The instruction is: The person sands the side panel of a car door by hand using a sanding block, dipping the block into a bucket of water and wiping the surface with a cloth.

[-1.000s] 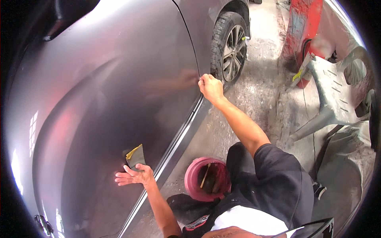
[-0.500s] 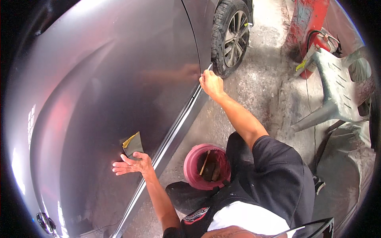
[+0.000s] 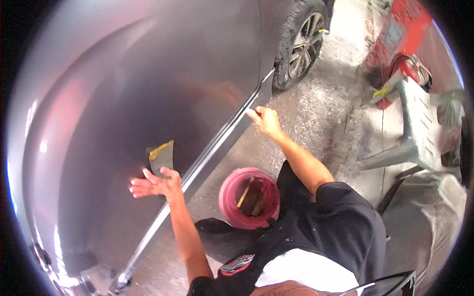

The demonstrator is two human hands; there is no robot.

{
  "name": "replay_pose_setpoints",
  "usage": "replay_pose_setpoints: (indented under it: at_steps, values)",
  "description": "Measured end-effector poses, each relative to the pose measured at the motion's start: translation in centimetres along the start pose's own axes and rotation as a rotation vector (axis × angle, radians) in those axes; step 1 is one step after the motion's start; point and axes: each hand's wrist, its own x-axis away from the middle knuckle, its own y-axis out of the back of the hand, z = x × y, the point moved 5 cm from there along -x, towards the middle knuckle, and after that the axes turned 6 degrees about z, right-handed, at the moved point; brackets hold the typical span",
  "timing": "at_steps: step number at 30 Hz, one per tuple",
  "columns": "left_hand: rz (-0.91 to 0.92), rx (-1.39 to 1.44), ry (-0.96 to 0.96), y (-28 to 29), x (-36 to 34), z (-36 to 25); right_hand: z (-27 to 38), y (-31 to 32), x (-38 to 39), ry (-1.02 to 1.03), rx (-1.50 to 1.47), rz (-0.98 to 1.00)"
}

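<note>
My left hand [image 3: 157,185] is over the dark grey car door panel [image 3: 123,118], its fingers spread. Just beyond the thumb is a folded piece of sandpaper [image 3: 164,159], grey-green with a yellow edge; whether the hand touches it is hidden. My right hand [image 3: 268,122] is at the bright sill strip [image 3: 210,148] along the door's lower edge, thumb and fingers pressed together. A small whitish bit shows at its fingertips, too small to name.
A pink bucket [image 3: 228,197] with a stick and dark pieces inside stands between my knees. Beyond the sill is a wheel [image 3: 301,47]. To the right are a grey plastic chair [image 3: 417,123], a red fire extinguisher [image 3: 405,66] and a covered object [image 3: 414,212].
My right hand has moved back along the sill, away from the wheel. The left hand's fingers have spread wider near the sandpaper. The whole view has shifted and tilted slightly.
</note>
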Motion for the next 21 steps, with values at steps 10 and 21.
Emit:
replay_pose_setpoints:
  at_steps: [10, 21]
  values:
    - [0.331, 0.423, 0.065, 4.5, -0.2, -0.7, 16.2, 0.1, 10.9, 0.403, -0.722, 0.334]
    - [0.659, 0.906, 0.833, 9.1, 10.0, 0.6, 17.1, -2.8, 16.3, 0.479, -0.603, 0.415]
